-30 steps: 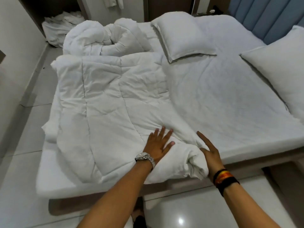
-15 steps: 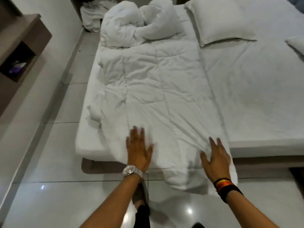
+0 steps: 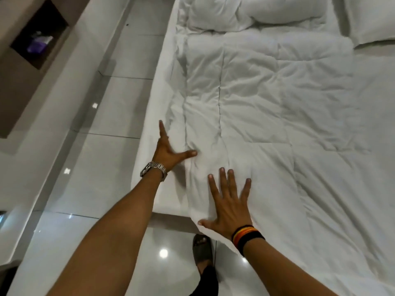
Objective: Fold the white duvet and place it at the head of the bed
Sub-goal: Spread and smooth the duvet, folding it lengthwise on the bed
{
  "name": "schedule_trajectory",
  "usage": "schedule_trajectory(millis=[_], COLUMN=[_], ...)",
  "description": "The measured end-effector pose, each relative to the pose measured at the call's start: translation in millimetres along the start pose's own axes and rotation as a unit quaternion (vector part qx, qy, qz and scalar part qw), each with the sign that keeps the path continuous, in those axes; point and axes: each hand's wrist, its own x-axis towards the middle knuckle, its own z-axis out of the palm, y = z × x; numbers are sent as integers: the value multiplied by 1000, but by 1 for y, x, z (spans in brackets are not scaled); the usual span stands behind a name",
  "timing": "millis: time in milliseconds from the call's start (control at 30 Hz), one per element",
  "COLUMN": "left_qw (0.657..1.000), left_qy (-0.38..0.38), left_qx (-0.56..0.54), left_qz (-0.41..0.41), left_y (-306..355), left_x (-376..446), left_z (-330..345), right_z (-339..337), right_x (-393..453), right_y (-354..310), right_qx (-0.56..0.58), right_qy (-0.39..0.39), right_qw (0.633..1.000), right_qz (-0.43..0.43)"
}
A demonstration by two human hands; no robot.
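The white quilted duvet point(image 3: 267, 107) lies spread flat over the bed point(image 3: 158, 103), its near edge hanging over the bed's foot. A bunched part of it point(image 3: 218, 16) is piled at the far end. My left hand point(image 3: 167, 151), wearing a metal watch, lies open at the duvet's left edge, thumb pressed on the fabric and a finger pointing along the mattress side. My right hand point(image 3: 227, 206), with a striped wristband, rests flat and spread on the duvet's near left corner. Neither hand grips anything.
A pillow point(image 3: 372, 20) lies at the top right of the bed. Glossy tiled floor point(image 3: 102, 167) runs along the bed's left side. A brown wall shelf point(image 3: 36, 45) holding a purple item is at upper left. My sandalled foot point(image 3: 202, 251) stands at the bed's foot.
The view has swung left and closer. Both hands have slid left across the duvet: the left reached its left edge, the right moved from the right side to the near left corner.
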Motion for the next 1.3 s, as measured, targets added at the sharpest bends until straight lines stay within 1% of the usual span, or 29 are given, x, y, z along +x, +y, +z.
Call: schedule_trajectory(millis=[33,100,167,267,333,433,533,600,667,733,800,867,900,933,1000,1100,1167,1233,1267,1300], left_qw=[1000,999,998,997,994,981,971,971,969,961,952,944,945,946,945,940,932,931,926,922], left_qy=[-14,-7,8,-5,13,41,59,65,103,133,112,46,17,8,43,111,148,141,132,119], left_qx=[-10,-33,-48,-50,-83,-163,-217,-220,-219,-230,-255,-271,-264,-264,-295,-317,-329,-337,-352,-367], left_qz=[-3,-10,-30,-57,-64,-98,-84,-68,-58,-77,-129,-181,-192,-187,-133,-52,-29,-22,-21,-27], left_y=[2,-3,-12,-29,-39,-41,-29,-20,-10,-3,1,6,8,7,-2,-13,-13,-6,-4,0], left_x=[-1,-13,-36,-77,-96,-111,-119,-129,-141,-155,-167,-181,-188,-191,-194,-198,-197,-190,-185,-181], left_z=[5,16,24,36,42,41,35,32,26,17,6,-5,-9,-12,-10,-2,4,7,8,7], right_z=[2,2,0,-5,-5,0,-5,-22,-52,-89,-118,-138,-144,-148,-145,-133,-135,-141,-142,-142], right_x=[3,8,9,-6,-21,-27,-15,-21,-41,-66,-81,-86,-87,-87,-85,-76,-69,-58,-51,-45], right_y=[-1,-1,-2,-17,-33,-42,-33,-27,-23,-19,-16,-19,-24,-30,-42,-52,-51,-51,-53,-55], right_qx=[-6,-13,-2,40,51,36,63,133,230,295,337,385,410,436,492,559,598,646,655,642], right_qy=[-14,-26,-19,6,-6,-12,24,47,85,148,219,254,255,248,221,179,181,177,157,121], right_qw=[1000,999,999,999,998,997,994,987,967,942,915,887,875,865,841,807,775,738,736,755], right_qz=[10,20,26,34,41,65,81,77,66,54,43,32,22,17,28,71,91,80,68,50])
